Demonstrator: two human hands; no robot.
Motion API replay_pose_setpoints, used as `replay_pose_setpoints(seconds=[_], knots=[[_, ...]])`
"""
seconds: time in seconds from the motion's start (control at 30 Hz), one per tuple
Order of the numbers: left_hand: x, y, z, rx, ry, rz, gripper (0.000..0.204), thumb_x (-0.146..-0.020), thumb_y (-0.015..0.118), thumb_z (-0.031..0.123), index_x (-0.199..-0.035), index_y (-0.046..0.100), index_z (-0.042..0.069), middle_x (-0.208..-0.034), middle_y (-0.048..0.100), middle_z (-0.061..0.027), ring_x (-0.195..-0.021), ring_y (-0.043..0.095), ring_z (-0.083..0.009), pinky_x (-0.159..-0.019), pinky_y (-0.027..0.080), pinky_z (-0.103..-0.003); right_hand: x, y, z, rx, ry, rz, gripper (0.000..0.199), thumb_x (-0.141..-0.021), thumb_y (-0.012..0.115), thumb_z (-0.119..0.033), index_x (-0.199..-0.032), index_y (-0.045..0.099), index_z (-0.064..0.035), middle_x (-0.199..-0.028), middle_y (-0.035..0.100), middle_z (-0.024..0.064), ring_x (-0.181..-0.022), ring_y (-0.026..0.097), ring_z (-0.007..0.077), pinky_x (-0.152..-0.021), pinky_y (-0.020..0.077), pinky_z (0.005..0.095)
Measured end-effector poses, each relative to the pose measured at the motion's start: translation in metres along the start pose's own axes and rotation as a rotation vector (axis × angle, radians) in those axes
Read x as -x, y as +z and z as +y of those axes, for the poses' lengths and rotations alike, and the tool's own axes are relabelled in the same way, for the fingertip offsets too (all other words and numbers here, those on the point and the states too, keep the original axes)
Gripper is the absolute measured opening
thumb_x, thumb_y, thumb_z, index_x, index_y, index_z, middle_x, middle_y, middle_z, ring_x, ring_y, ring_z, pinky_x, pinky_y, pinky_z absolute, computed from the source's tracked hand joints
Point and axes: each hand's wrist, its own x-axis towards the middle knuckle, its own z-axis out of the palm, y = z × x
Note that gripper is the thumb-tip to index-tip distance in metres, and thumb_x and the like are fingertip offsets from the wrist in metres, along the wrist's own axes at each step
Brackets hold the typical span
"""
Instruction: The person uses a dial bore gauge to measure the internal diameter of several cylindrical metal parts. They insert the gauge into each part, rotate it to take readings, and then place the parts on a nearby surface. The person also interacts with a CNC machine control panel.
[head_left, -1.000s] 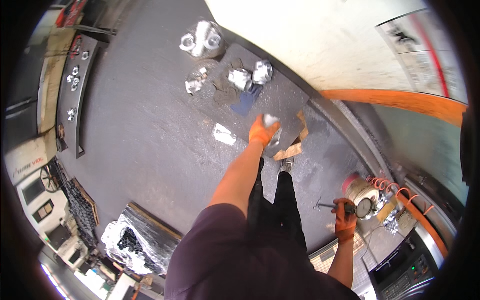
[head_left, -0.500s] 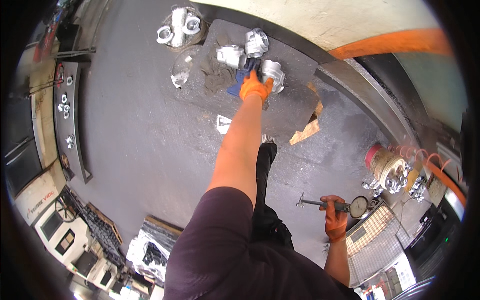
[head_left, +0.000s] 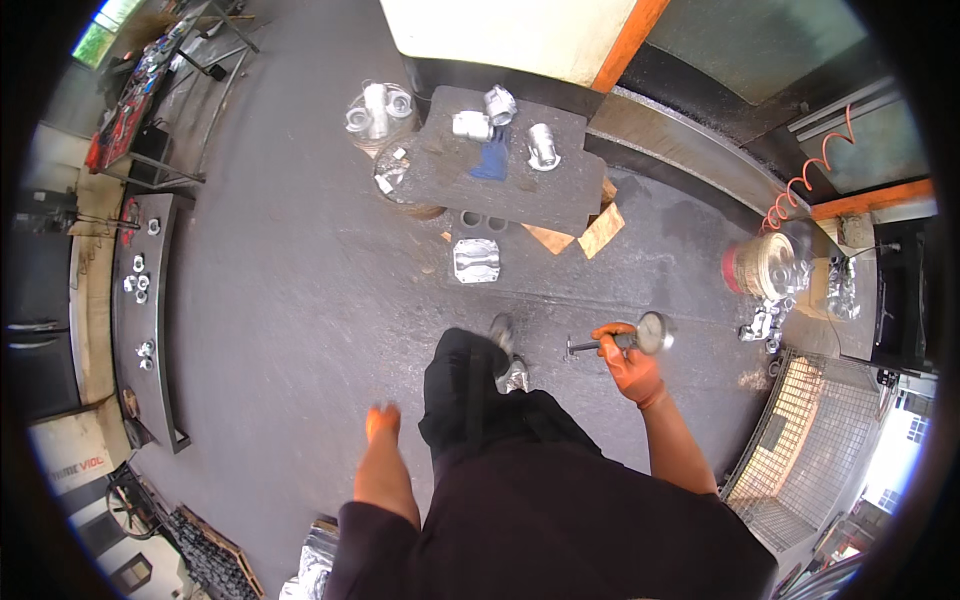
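Note:
My right hand (head_left: 632, 370), in an orange glove, is closed round the grip of a dial bore gauge (head_left: 655, 333). The gauge's round dial points right and its thin rod runs left, held above the floor. My left hand (head_left: 382, 420), also gloved in orange, hangs low beside my leg; its fingers are blurred and partly hidden. Ahead is a dark table (head_left: 450, 170). Three silver metal castings stand on it: one casting (head_left: 473, 125) at the left, another (head_left: 500, 104) behind, a third (head_left: 543, 147) to the right. A blue cloth (head_left: 490, 158) lies among them.
A drum (head_left: 378, 140) with castings stands left of the table. A flat silver casting (head_left: 476, 261) sits before it, cardboard (head_left: 601, 231) at its right. A long bench (head_left: 150, 300) runs along the left. A wire mesh cage (head_left: 790, 450) and a bucket (head_left: 765, 265) are at the right.
My left hand has left the casting on the table and dropped back to my side. The view has moved back from the table. My right hand still holds the bore gauge.

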Motion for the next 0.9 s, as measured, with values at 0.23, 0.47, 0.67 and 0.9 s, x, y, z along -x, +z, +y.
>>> replay_pose_setpoints(seconds=[0.23, 0.47, 0.67, 0.9], knots=[[0.065, 0.094, -0.286, 0.047, -0.284, -0.323, 0.069, -0.095, 0.044, 0.054, -0.130, 0.063, -0.003, -0.142, 0.057, -0.0235, -0.138, 0.050, -0.0345, -0.114, 0.038, -0.043, -0.012, 0.089, -0.046, 0.526, -0.373, -0.162, 0.023, -0.103, 0.058, -0.022, -0.115, 0.066, -0.0035, -0.100, 0.064, 0.0073, -0.085, 0.063, 0.0162, -0.068, 0.0503, 0.0307], [0.009, -0.089, -0.337, 0.475, -0.440, -0.074, 0.069, -0.094, 0.043, 0.062, -0.124, 0.071, 0.006, -0.131, 0.062, -0.0280, -0.131, 0.056, -0.0376, -0.112, 0.041, -0.046, -0.112, 0.389, -0.122, 0.085, -0.294, -0.488, 0.023, -0.104, 0.060, -0.024, -0.118, 0.063, -0.0051, -0.115, 0.062, 0.0033, -0.102, 0.063, 0.0147, -0.075, 0.0525, 0.0277], [-0.063, -0.165, -0.402, 0.228, -0.514, 0.565, 0.080, -0.086, 0.062, 0.064, -0.147, 0.053, 0.013, -0.135, 0.061, -0.0249, -0.133, 0.055, -0.0357, -0.111, 0.043, -0.042, -0.194, 0.607, -0.232, 0.124, -0.517, -0.590, 0.020, -0.103, 0.062, -0.025, -0.115, 0.060, -0.0083, -0.110, 0.063, 0.0045, -0.096, 0.062, 0.0118, -0.073, 0.0511, 0.0249], [-0.182, -0.227, -0.507, 0.981, -0.580, 0.056, 0.087, -0.088, 0.057, 0.063, -0.150, 0.046, 0.003, -0.147, 0.052, -0.0259, -0.142, 0.044, -0.0395, -0.118, 0.033, -0.045, -0.253, 0.801, -0.352, 0.287, -0.499, -0.694, 0.021, -0.104, 0.060, -0.027, -0.113, 0.061, -0.0076, -0.107, 0.064, 0.0047, -0.092, 0.060, 0.0108, -0.075, 0.0508, 0.0267]])
